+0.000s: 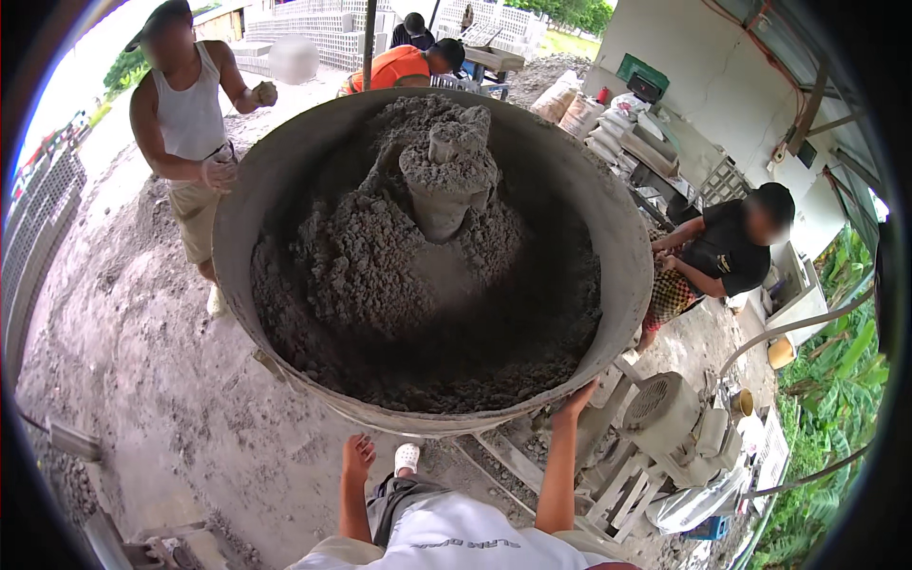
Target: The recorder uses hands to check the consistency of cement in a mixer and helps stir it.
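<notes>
1. A person's right hand (577, 399) rests against the near right outer edge of a large round metal drum (619, 223); the fingers reach up toward the rim, but whether they grip or merely lean cannot be told.

2. The left hand (358, 453) hangs just short of the drum's near side, its fingers loosely bent and holding nothing visible.

3. Ahead of both hands' fingers, inside the drum, lies grey, crumbly mix (351, 266), heaped around a caked central column (439, 204) and banked along the near wall.

4. The drum is already charged; by its lumpy, uneven look, the mix seems not yet uniform, and the bulk appears left to empty out. Shadow hides part of the floor.

5. Right of the right fingers sits a dusty motor housing (662, 404).

6. Beyond the left fingers, across the drum's left side, stands a co-worker in a white tank top (195, 104); another, in a dark shirt (727, 249), bends beyond the right fingers.
</notes>
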The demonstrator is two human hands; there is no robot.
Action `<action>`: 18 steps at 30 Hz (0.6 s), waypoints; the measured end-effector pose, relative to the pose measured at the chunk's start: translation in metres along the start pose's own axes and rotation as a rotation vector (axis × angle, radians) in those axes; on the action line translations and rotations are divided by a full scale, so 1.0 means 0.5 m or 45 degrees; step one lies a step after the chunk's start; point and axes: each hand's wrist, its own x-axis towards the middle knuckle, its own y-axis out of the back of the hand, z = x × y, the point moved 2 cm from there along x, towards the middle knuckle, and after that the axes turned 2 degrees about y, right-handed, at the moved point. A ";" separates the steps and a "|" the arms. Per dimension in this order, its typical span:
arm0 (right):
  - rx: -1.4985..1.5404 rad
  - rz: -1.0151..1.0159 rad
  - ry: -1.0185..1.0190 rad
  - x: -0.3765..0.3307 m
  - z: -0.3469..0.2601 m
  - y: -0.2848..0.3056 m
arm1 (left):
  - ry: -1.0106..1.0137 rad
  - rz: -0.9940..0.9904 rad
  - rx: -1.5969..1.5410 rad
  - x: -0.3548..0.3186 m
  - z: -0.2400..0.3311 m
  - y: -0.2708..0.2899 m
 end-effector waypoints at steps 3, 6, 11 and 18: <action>0.348 -0.053 -0.018 -0.061 -0.013 -0.068 | -0.222 0.188 -0.231 -0.031 0.111 0.057; 0.362 0.028 -0.034 -0.077 -0.048 -0.071 | -0.569 0.617 -0.178 -0.038 0.243 0.060; 0.430 0.026 0.118 -0.047 -0.032 -0.045 | -0.961 0.693 -0.252 -0.030 0.470 0.012; 0.171 0.126 0.223 -0.042 -0.052 -0.093 | -1.013 0.051 -0.732 -0.047 0.530 -0.083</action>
